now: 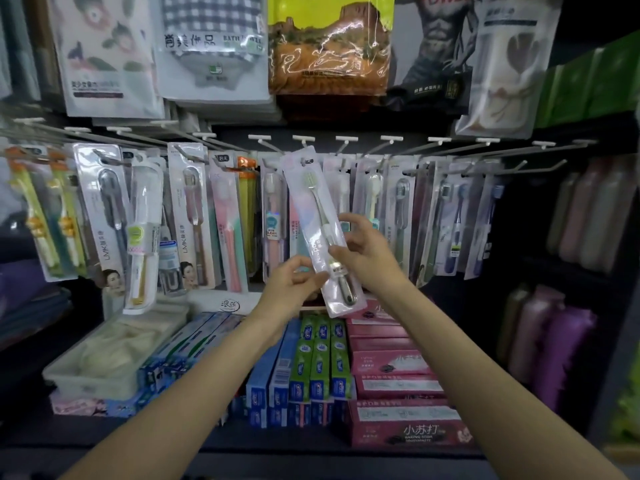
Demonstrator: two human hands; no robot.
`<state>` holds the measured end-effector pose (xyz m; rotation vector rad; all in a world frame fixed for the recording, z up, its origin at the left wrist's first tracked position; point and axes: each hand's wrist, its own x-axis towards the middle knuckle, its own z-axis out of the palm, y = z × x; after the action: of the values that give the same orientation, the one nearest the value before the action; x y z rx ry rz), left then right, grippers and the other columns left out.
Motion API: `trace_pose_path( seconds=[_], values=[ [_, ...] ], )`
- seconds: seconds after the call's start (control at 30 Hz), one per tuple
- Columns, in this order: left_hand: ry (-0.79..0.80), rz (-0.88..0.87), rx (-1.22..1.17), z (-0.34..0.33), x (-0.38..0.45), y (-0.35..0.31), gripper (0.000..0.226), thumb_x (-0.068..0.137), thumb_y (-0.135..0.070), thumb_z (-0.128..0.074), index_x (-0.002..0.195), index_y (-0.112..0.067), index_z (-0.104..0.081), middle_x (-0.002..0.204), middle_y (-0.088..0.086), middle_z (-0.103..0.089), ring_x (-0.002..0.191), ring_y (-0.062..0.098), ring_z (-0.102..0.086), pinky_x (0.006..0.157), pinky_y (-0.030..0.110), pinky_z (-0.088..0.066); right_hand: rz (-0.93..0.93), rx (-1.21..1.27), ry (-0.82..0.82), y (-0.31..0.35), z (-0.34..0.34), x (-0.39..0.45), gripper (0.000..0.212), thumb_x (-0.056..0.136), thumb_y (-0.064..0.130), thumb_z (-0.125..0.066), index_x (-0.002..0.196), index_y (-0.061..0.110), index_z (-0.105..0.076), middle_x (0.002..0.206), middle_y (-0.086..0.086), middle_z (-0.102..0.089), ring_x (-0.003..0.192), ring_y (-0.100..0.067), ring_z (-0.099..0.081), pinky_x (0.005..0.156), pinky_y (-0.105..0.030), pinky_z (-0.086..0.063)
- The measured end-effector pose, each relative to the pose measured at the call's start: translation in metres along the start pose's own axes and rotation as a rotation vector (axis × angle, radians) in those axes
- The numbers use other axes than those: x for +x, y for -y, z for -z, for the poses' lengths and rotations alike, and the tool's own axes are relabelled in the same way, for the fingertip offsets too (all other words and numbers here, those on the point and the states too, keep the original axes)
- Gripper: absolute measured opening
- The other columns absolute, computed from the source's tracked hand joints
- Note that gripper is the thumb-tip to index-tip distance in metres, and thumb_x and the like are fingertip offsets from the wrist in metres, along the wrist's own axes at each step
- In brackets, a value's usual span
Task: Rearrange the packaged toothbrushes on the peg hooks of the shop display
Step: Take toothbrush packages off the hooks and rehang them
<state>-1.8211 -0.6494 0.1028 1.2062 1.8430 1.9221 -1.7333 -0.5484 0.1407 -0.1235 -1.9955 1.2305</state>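
Observation:
A toothbrush in a clear pack (313, 216) tilts in front of the display, its top end by a peg hook (304, 147). My left hand (292, 280) pinches the pack's left edge near the bottom. My right hand (365, 249) grips the pack's lower right side, fingers curled round it. A row of peg hooks (391, 147) spans the display, most carrying hanging toothbrush packs (194, 216). Whether the held pack's hole is on the hook is hidden.
Packaged towels (330, 46) hang on the row above. Below, a shelf holds toothpaste boxes (322, 358), pink boxes (398, 382) and a plastic tub (104, 351). Bottles (550, 341) stand at the right.

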Motion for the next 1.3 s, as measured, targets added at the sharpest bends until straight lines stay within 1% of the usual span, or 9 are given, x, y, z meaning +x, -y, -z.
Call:
trace_pose_path(
  seconds=[0.07,0.2,0.3,0.47,0.67,0.83,0.97,1.1,1.3],
  values=[
    [0.077,0.000,0.141,0.012,0.000,-0.001,0.003,0.086,-0.011,-0.062,0.089,-0.011,-0.062,0.085,0.006,-0.069,0.077,0.012,-0.062,0.071,0.016,-0.048,-0.011,-0.049,-0.011,0.003,-0.002,0.002,0.046,0.090,-0.001,-0.052,0.131,0.019,-0.043,0.093,-0.003,-0.064,0.080,-0.010,-0.060,0.070,-0.020,-0.051],
    [0.179,-0.068,0.352,0.036,-0.002,-0.004,0.015,0.087,-0.003,-0.057,0.092,-0.015,-0.066,0.093,-0.003,-0.067,0.089,0.005,-0.060,0.083,0.013,-0.044,-0.044,-0.300,-0.046,0.010,0.007,0.006,0.054,0.093,0.002,-0.048,0.142,0.021,-0.035,0.134,-0.010,-0.050,0.106,-0.025,-0.057,0.088,-0.032,-0.049],
    [0.084,-0.021,0.291,0.051,-0.005,0.001,0.017,0.090,-0.006,-0.053,0.091,-0.019,-0.064,0.097,-0.006,-0.065,0.092,0.008,-0.060,0.084,0.021,-0.043,-0.023,-0.560,-0.022,0.030,0.019,0.010,0.055,0.093,0.002,-0.048,0.143,0.021,-0.034,0.129,-0.007,-0.051,0.096,-0.014,-0.054,0.079,-0.020,-0.044],
    [0.006,0.053,0.192,0.057,-0.002,0.011,0.022,0.093,-0.007,-0.049,0.085,-0.023,-0.061,0.095,-0.003,-0.066,0.084,0.009,-0.062,0.070,0.020,-0.044,-0.091,-0.580,0.028,0.046,0.036,0.017,0.056,0.091,0.000,-0.051,0.140,0.024,-0.040,0.115,-0.006,-0.049,0.089,-0.013,-0.050,0.091,-0.031,-0.045],
    [-0.018,0.033,0.155,0.053,-0.006,0.008,0.020,0.093,-0.005,-0.046,0.090,-0.018,-0.061,0.091,-0.004,-0.064,0.080,0.005,-0.061,0.063,0.015,-0.041,-0.046,-1.213,0.235,0.045,0.034,0.028,0.050,0.091,0.003,-0.049,0.139,0.017,-0.041,0.136,-0.010,-0.051,0.118,-0.026,-0.051,0.104,-0.039,-0.038],
    [-0.057,0.008,0.236,0.065,-0.012,0.005,0.017,0.093,-0.005,-0.046,0.096,-0.015,-0.061,0.092,-0.003,-0.065,0.084,0.008,-0.061,0.073,0.020,-0.044,-0.176,-0.781,-0.015,0.015,0.059,0.000,0.042,0.092,0.006,-0.050,0.133,0.015,-0.048,0.122,-0.012,-0.058,0.103,-0.026,-0.056,0.080,-0.028,-0.040],
    [-0.090,-0.005,0.270,0.059,-0.002,-0.003,0.018,0.093,-0.002,-0.046,0.090,-0.015,-0.058,0.085,-0.003,-0.064,0.077,0.006,-0.060,0.074,0.020,-0.047,-0.221,-0.514,-0.193,-0.031,0.084,-0.031,0.015,0.089,0.008,-0.054,0.102,0.014,-0.057,0.081,0.000,-0.056,0.082,-0.022,-0.051,0.073,-0.028,-0.037],
    [-0.084,0.018,0.290,0.020,0.010,-0.003,0.023,0.091,-0.003,-0.048,0.083,-0.023,-0.057,0.094,0.006,-0.066,0.087,0.018,-0.062,0.085,0.033,-0.048,-0.241,-0.176,-0.462,-0.059,0.111,-0.050,0.006,0.091,0.010,-0.053,0.096,0.011,-0.056,0.077,0.002,-0.054,0.068,-0.015,-0.050,0.059,-0.022,-0.042],
    [-0.015,-0.045,0.461,-0.065,0.029,-0.005,0.018,0.092,-0.009,-0.050,0.108,-0.013,-0.057,0.108,0.002,-0.057,0.101,0.017,-0.053,0.078,0.020,-0.038,-0.349,-0.042,-0.702,-0.097,0.168,-0.053,0.021,0.088,0.013,-0.057,0.107,0.006,-0.056,0.086,-0.007,-0.059,0.072,-0.019,-0.053,0.061,-0.027,-0.042]
  ],
)
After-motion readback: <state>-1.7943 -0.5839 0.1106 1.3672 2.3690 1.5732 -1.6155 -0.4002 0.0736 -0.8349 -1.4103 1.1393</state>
